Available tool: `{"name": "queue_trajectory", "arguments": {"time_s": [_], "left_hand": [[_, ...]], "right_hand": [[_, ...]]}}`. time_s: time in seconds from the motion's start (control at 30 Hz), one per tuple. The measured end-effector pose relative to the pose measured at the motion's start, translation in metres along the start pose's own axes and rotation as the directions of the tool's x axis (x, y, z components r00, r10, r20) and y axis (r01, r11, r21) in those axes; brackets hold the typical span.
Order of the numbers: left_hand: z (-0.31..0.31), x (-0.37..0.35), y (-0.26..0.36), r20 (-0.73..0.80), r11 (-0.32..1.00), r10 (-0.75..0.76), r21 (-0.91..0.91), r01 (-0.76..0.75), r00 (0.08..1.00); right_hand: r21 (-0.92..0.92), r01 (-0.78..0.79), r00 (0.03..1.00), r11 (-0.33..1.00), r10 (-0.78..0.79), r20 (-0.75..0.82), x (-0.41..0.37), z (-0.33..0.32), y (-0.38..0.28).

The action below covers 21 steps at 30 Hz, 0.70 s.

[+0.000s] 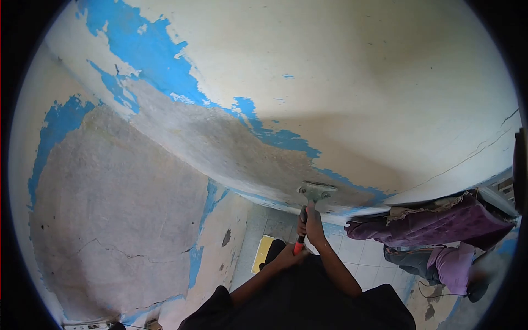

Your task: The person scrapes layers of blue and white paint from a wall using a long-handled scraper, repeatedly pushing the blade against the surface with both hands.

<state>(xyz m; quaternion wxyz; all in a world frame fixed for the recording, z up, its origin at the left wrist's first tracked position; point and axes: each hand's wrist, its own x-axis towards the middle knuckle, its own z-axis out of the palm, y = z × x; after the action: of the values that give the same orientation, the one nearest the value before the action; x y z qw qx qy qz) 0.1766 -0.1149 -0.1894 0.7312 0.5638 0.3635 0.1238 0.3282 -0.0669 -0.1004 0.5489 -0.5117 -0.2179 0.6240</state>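
Both my hands are closed on a scraper [318,191] with a broad metal head and a black and red handle. My left hand [288,257] wraps the red lower end of the handle, close to my body. Higher up, just under the head, my right hand [313,226] grips the handle. The scraper's blade edge lies at the lower part of the wall [352,71], over a bare grey patch [236,137]. Ragged blue paint [280,137] borders that patch above, with cream paint beyond it.
Another grey bare patch [121,203] covers the adjoining wall at left. A purple-covered piece of furniture [440,223] stands at right, against the wall. Near it is a person in a lilac top [454,267]. Below lie floor tiles [366,253] and a yellow-edged board [262,253].
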Motion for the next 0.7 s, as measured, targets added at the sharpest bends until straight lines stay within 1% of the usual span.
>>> {"name": "queue_trajectory", "arguments": {"time_s": [0.03,0.1,0.13,0.23,0.3,0.4,0.43,0.47,0.5,0.53,0.57,0.6,0.67,0.7], "left_hand": [[-0.001,-0.003,0.021,-0.005,0.997,-0.061,0.05,0.061,0.998],[-0.003,-0.006,0.063,-0.032,0.972,-0.185,0.139,0.187,0.982],[-0.004,-0.004,0.069,-0.057,0.966,-0.209,0.141,0.215,0.976],[-0.005,0.0,0.074,-0.118,0.952,-0.264,0.129,0.278,0.957],[-0.001,0.001,0.061,-0.145,0.947,-0.293,0.09,0.308,0.945],[-0.005,-0.002,0.047,0.01,0.955,-0.282,0.1,0.28,0.959],[-0.005,-0.001,0.046,-0.021,0.957,-0.275,0.093,0.276,0.961],[-0.003,-0.001,0.045,-0.049,0.957,-0.273,0.085,0.276,0.961],[0.0,-0.001,0.045,-0.076,0.958,-0.271,0.074,0.276,0.96],[-0.001,-0.001,0.049,-0.081,0.957,-0.265,0.098,0.272,0.961],[-0.004,-0.002,0.056,-0.087,0.956,-0.257,0.121,0.266,0.963],[-0.007,-0.003,0.06,-0.095,0.955,-0.246,0.144,0.258,0.965],[-0.011,-0.004,0.045,-0.135,0.964,-0.18,0.173,0.202,0.974],[-0.012,-0.007,0.033,-0.151,0.965,-0.156,0.188,0.183,0.976]], "right_hand": [[0.061,0.004,1.0,0.998,-0.004,0.001,-0.004,0.005,-0.009],[0.051,0.067,0.998,0.996,-0.067,0.008,-0.01,0.014,-0.027],[0.043,0.101,0.995,0.994,-0.102,0.017,-0.01,0.017,-0.035],[-0.041,0.087,0.996,0.995,-0.087,-0.001,-0.009,0.023,-0.045],[-0.033,0.075,0.996,0.997,-0.077,-0.04,-0.002,0.015,-0.021],[0.019,0.029,0.998,0.999,-0.028,-0.062,-0.001,0.006,-0.007],[0.045,0.005,0.998,0.999,-0.002,-0.066,-0.003,0.006,-0.007],[0.044,0.025,0.998,0.999,-0.022,-0.066,-0.007,0.007,-0.009],[0.041,0.045,0.997,0.998,-0.042,-0.066,-0.013,0.014,-0.027],[0.035,0.068,0.996,0.997,-0.066,-0.064,-0.014,0.018,-0.039],[0.011,0.053,0.996,0.999,-0.052,-0.066,-0.014,0.019,-0.04],[0.042,0.038,0.998,0.998,-0.036,-0.058,-0.014,0.02,-0.039],[0.105,0.01,0.999,0.994,-0.006,-0.037,-0.012,0.02,-0.035],[0.097,0.004,0.999,0.995,0.0,-0.05,-0.011,0.019,-0.029]]}}
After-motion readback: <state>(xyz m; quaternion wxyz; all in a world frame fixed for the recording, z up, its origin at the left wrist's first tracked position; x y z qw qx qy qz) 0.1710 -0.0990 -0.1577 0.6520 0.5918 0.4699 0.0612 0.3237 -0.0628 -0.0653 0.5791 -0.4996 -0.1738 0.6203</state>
